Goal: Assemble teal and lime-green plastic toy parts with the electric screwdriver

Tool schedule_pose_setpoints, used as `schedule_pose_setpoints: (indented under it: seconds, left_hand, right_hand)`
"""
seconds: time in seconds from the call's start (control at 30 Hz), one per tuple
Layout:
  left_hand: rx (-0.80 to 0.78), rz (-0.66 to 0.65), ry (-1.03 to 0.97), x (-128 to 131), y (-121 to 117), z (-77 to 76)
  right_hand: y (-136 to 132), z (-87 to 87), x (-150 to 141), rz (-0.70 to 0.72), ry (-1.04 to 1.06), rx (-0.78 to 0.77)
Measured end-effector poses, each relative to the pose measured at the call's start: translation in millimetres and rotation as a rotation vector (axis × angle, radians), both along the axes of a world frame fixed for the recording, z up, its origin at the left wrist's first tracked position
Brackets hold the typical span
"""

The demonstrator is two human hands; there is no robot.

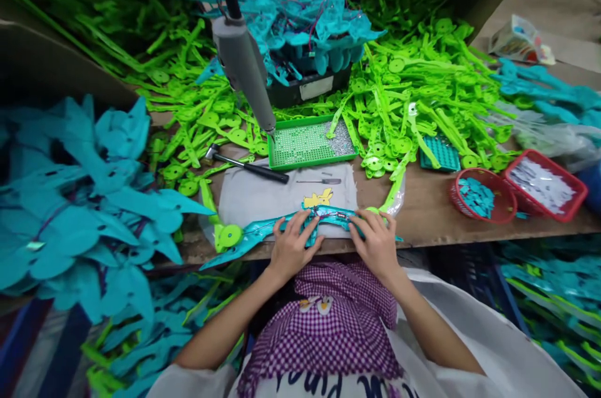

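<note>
A long turquoise plastic part (256,232) lies across the table's front edge, with dark wires along its inner side. My left hand (292,248) grips its middle, fingers curled over it and thumb at the near side. My right hand (378,244) holds it farther right, fingertips bent onto its edge. Lime-green plastic arms are at both ends: a left one with a round disc (228,237) and a right one (395,188). Beneath lies a pale cloth (248,194) with a yellow cartoon figure (318,199). My fingers hide some of the turquoise part.
Behind the cloth are a hammer (251,167), a small thin tool (319,181) and a green tray of screws (305,165). A grey power screwdriver (244,69) hangs above. Turquoise parts (107,179) pile up left, green ones (413,85) behind. Red baskets (507,204) stand right.
</note>
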State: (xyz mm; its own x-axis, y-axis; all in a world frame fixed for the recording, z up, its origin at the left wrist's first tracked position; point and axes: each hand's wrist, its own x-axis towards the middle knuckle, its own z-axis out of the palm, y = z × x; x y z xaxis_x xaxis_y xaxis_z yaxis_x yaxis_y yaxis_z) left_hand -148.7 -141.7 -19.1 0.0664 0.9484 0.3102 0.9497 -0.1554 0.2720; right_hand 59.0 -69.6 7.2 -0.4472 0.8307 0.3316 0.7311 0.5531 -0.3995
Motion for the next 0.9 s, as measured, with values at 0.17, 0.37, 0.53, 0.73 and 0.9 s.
schedule_pose_setpoints:
  seconds: [0.17, 0.37, 0.53, 0.73, 0.9]
  left_hand:
    - [-0.072, -0.042, -0.009, -1.9, 0.7, 13.1]
    - [-0.092, -0.082, 0.020, -3.4, 20.9, 31.7]
    - [-0.083, -0.034, 0.036, 0.0, 32.8, 32.5]
    - [-0.145, -0.211, -0.047, 5.8, 37.1, 23.3]
    - [-0.279, -0.290, 0.059, 13.8, 27.2, 31.6]
  right_hand:
    - [-2.3, -6.4, -12.3, -0.025, -0.044, -0.042]
    - [-2.4, -13.4, -6.0, 0.150, -0.026, 0.019]
    - [-8.6, -16.6, 1.2, 0.221, -0.069, 0.052]
    - [-7.2, -26.5, 9.3, 0.262, -0.082, 0.072]
    - [-12.8, -40.0, 24.8, 0.374, -0.047, 0.225]
